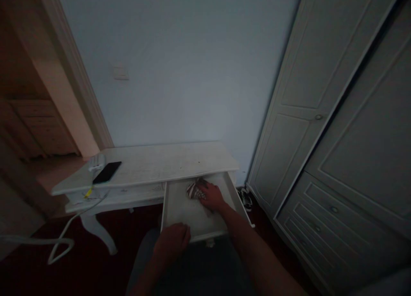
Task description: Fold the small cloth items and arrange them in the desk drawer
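Note:
A pulled-out white drawer (180,210) juts from the white console table (154,161) toward me. Inside it, near the back, lies a crumpled brown-and-white patterned cloth (193,190). My right hand (212,196) reaches into the drawer and grips this cloth against the bottom, its fingers partly hidden in the folds. At the drawer's front left corner, my left hand (173,240) is closed over the edge, with its fingers curled.
A dark phone (107,172) and a white power strip (96,162) lie on the table's left end. A white cable (66,229) hangs at left. Shoes (246,199) sit on the floor beside the drawer, near the wardrobe (289,129).

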The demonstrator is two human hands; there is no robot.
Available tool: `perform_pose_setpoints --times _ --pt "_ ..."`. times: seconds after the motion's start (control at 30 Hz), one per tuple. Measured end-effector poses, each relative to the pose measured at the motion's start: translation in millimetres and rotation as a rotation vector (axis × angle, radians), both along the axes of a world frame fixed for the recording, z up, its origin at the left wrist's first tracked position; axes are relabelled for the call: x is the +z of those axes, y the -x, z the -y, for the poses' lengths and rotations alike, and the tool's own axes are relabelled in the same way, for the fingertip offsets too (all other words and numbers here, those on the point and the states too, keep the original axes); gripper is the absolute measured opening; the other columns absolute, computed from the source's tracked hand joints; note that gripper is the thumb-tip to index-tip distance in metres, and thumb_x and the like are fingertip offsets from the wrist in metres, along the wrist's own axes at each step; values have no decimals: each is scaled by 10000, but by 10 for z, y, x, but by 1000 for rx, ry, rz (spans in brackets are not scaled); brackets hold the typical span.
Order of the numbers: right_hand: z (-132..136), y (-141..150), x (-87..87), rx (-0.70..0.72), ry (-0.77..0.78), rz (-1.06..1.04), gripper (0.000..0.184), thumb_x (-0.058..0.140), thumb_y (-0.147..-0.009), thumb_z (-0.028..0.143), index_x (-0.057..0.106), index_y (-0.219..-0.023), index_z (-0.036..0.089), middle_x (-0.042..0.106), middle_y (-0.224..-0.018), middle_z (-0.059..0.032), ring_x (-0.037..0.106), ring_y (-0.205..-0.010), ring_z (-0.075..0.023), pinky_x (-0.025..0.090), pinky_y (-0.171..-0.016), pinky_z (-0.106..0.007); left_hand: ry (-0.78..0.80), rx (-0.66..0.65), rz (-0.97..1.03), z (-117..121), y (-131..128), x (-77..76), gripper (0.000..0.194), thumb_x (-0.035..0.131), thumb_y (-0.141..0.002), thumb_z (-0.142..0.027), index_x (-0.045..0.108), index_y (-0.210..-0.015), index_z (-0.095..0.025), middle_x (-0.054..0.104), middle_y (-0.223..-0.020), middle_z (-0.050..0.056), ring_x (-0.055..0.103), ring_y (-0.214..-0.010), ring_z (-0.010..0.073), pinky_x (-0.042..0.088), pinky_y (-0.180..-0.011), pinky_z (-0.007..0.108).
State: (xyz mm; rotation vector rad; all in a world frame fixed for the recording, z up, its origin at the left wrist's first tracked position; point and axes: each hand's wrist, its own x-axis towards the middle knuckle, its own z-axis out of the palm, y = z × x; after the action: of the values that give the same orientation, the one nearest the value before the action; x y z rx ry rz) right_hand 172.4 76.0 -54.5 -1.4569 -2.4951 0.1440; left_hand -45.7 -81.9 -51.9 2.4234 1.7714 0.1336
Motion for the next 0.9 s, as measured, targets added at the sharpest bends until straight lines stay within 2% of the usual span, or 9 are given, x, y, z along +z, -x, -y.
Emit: perform_pose_setpoints --times 0.07,0.1,0.13,0.2,0.37,0.6,0.73,0.9 --pt "-5 159 4 -393 -15 -91 623 646 -950 460 521 -1533 278 533 -1480 -187 479 -1357 -365 391 -1075 -505 4 -6 -6 -1 -1 2 500 275 -1102 -331 751 -1038 -190 779 -1046 106 742 -1012 259 531 -907 377" --pt "-1 273 8 -508 -2 -109 609 643 -952 458 532 -1516 256 532 -1465 -210 479 -1353 -379 398 -1057 -510 9 -6 -7 -1 -2 9 502 275 -1101 -331 752 -1043 -188 779 -1045 108 743 -1007 260 534 -901 378" --pt "5 397 15 -567 17 -112 604 652 -945 451 540 -1499 239 528 -1455 -230 479 -1351 -392 401 -1046 -516 12 -5 -8 -2 -3 18 498 278 -1100 -328 753 -1052 -185 778 -1051 111 743 -1013 261 536 -900 377" --pt "20 641 38 -572 53 -98 609 683 -919 428 544 -1475 224 519 -1449 -250 490 -1343 -405 398 -1040 -527 19 -3 -8 -2 -9 44 489 287 -1097 -325 754 -1064 -181 778 -1054 113 744 -1023 262 536 -899 375" --pt "32 1024 108 -419 77 -68 613 696 -883 427 545 -1439 218 571 -1400 -234 555 -1280 -392 436 -1017 -533 29 1 -5 5 -39 116 490 285 -1098 -337 750 -1046 -194 781 -1043 96 752 -991 253 530 -856 359" --pt "-16 1323 182 -62 107 -16 644 728 -825 455 588 -1424 266 667 -1359 -139 641 -1218 -340 510 -1003 -478 61 1 11 13 -55 184 467 301 -1087 -319 749 -1039 -193 786 -1044 107 751 -1000 256 520 -854 360" --pt "-129 1362 243 121 160 27 671 768 -803 447 621 -1434 272 735 -1287 -97 694 -1168 -311 542 -974 -408 64 16 20 15 -55 176 476 297 -1087 -328 746 -1014 -189 789 -1031 112 753 -988 251 517 -851 358" --pt "-144 1219 230 374 290 114 634 909 -689 436 749 -1294 334 791 -1190 -4 737 -1083 -264 552 -885 -290 35 16 78 18 -36 122 472 295 -1095 -370 731 -1080 -191 781 -1092 127 744 -1026 262 527 -862 368"
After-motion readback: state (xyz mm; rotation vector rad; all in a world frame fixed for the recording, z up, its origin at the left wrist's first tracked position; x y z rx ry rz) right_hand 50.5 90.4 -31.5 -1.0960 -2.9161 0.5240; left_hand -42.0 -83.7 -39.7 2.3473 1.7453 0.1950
